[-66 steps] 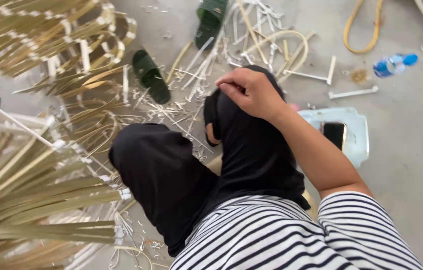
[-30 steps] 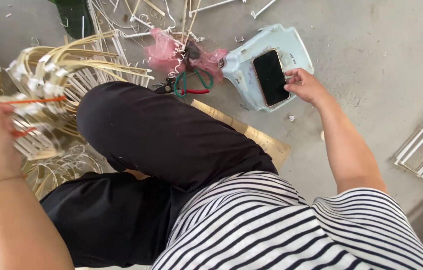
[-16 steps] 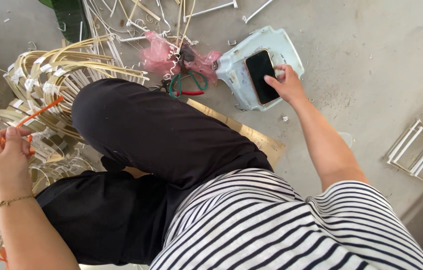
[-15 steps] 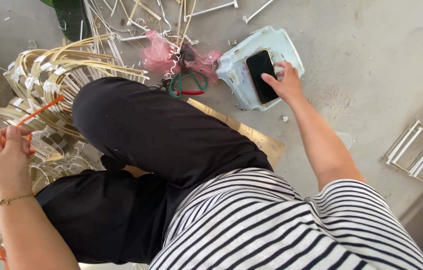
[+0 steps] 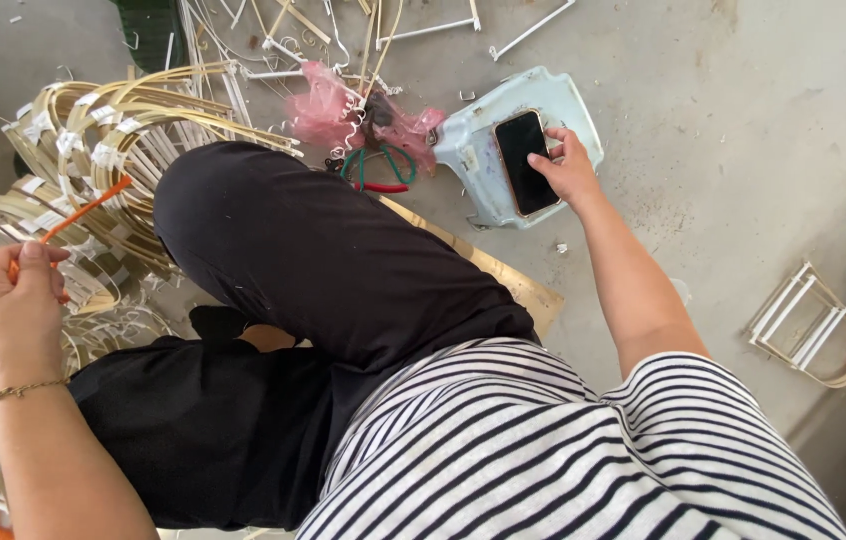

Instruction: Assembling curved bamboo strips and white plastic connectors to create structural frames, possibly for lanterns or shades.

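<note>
- Head view: the pale blue stool (image 5: 476,150) lies on the floor under the right hand (image 5: 568,168).
- Bundled cane hoops (image 5: 113,130) sit just beyond the left hand (image 5: 15,300).
- The dark phone (image 5: 526,162) lies on the stool; right fingertips rest on it, loosely open.
- The orange strip (image 5: 78,214) is pinched between the closed left fingers, rising past them.

Black phone (image 5: 526,161) face-up on pale stool (image 5: 483,160); orange strip (image 5: 73,218) pinched.

Black-and-white horizontally striped short-sleeved top (image 5: 563,450), lower right of frame. Loose black trousers (image 5: 293,270) across centre and lower left. Thin gold chain bracelet (image 5: 28,388) on left wrist, left edge. Bare forearms, both sides.
</note>
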